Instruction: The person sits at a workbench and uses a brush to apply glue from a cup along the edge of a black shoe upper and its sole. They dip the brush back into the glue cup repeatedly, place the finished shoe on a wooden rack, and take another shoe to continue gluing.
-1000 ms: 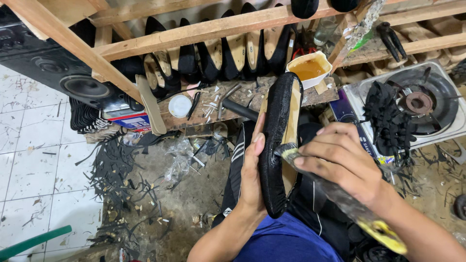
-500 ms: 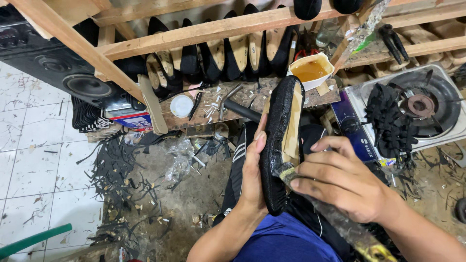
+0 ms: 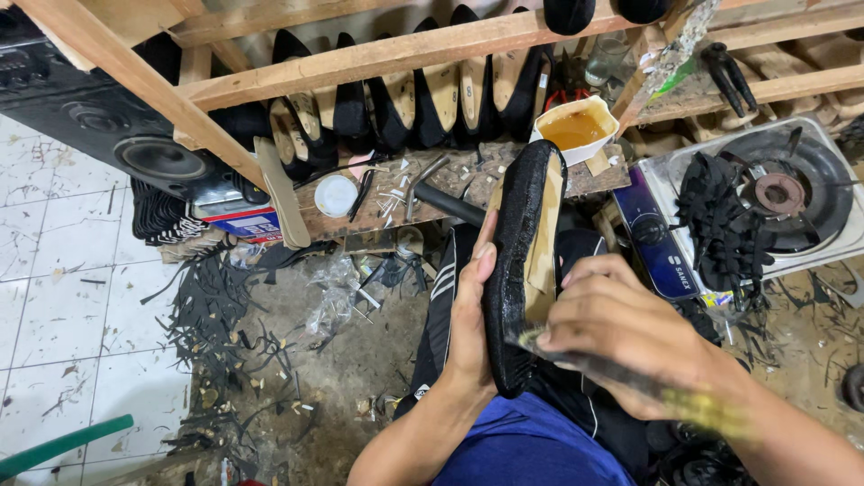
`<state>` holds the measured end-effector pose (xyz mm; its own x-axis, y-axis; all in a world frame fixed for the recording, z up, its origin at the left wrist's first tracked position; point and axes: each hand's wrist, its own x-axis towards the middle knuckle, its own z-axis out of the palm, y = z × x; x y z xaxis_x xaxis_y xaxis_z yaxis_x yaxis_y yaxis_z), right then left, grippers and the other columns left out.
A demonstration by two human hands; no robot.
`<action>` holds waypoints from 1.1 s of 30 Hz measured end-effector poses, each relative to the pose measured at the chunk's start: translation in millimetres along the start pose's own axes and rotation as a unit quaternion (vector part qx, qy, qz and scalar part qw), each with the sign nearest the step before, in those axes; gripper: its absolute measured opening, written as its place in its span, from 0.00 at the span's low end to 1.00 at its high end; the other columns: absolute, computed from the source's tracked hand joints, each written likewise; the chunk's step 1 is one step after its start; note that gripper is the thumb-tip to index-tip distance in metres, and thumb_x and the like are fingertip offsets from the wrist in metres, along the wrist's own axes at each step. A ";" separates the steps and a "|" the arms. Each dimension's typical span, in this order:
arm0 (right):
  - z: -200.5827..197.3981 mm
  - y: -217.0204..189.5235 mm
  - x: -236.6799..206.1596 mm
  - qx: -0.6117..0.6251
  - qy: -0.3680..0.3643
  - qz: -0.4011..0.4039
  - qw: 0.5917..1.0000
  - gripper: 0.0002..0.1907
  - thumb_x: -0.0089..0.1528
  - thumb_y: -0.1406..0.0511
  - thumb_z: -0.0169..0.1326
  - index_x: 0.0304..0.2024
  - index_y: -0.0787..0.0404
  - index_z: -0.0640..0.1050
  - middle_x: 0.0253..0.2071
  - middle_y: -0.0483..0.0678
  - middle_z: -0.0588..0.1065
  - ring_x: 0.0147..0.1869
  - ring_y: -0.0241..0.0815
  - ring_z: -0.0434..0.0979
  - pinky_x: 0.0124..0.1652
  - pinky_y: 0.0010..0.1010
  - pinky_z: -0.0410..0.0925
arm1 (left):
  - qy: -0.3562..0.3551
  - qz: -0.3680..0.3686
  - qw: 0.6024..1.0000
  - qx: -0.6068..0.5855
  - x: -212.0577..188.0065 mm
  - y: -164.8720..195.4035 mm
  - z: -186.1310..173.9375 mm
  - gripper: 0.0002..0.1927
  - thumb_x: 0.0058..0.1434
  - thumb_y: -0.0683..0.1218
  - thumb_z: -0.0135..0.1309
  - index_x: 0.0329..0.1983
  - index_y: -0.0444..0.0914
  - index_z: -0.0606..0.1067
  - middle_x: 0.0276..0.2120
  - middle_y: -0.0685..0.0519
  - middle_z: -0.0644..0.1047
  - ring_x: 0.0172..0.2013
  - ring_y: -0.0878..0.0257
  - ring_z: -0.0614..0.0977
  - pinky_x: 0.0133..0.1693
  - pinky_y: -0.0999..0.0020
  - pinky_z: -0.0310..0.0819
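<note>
Now right hand (image 3: 630,337), fingers gripping a brush (image 3: 621,373), has slid lower along the shoe (image 3: 517,270)

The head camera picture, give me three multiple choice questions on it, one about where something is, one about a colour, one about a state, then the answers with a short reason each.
1. Where is the cup of amber glue?
A. on the wooden bench, just above the shoe's tip
B. on the tiled floor
C. on the stove burner

2. What colour is the outside of the shoe?
A. white
B. black
C. red

3. How is the shoe being handled?
A. lying untouched on the floor
B. hanging from the rack
C. the left hand supports it while the right hand works a brush against its tan insole

Answers:
1 A, the cup sits at the bench edge left of the gas stove.
2 B, its textured outer surface is black.
3 C, the left palm lies along its side and the right hand holds the brush at it.
</note>
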<state>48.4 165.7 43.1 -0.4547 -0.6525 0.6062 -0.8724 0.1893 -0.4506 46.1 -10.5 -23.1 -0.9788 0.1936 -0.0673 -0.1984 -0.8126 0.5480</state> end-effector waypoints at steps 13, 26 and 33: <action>10.9 3.1 -14.1 0.083 0.133 0.294 0.943 0.11 0.63 0.70 0.58 0.48 0.67 0.78 0.40 0.47 0.77 0.38 0.33 0.75 0.39 0.23 0.67 | -0.023 0.039 0.997 0.056 -3.2 3.4 7.1 0.38 0.68 0.53 0.43 0.79 0.36 0.52 0.75 0.47 0.59 0.72 0.58 0.64 0.71 0.64 0.54; 7.5 -0.9 -6.7 0.080 0.108 0.294 0.946 0.11 0.60 0.70 0.58 0.46 0.66 0.79 0.35 0.44 0.79 0.36 0.32 0.77 0.36 0.23 0.69 | -0.012 0.014 0.999 0.050 -4.2 4.3 5.4 0.37 0.68 0.52 0.43 0.79 0.39 0.52 0.71 0.45 0.63 0.63 0.57 0.69 0.62 0.64 0.61; 7.8 1.0 -5.5 0.080 0.113 0.297 0.945 0.11 0.61 0.69 0.59 0.46 0.66 0.79 0.34 0.46 0.78 0.34 0.32 0.74 0.35 0.23 0.67 | -0.019 0.019 0.999 0.041 -5.6 2.2 4.4 0.37 0.68 0.52 0.43 0.79 0.38 0.52 0.72 0.45 0.62 0.68 0.57 0.67 0.68 0.64 0.57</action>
<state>51.4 163.8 34.2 -0.8981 -0.2891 0.3314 -0.4210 0.3473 -0.8380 51.4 -11.0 -17.9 -0.9826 0.1855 -0.0139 -0.1546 -0.7727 0.6157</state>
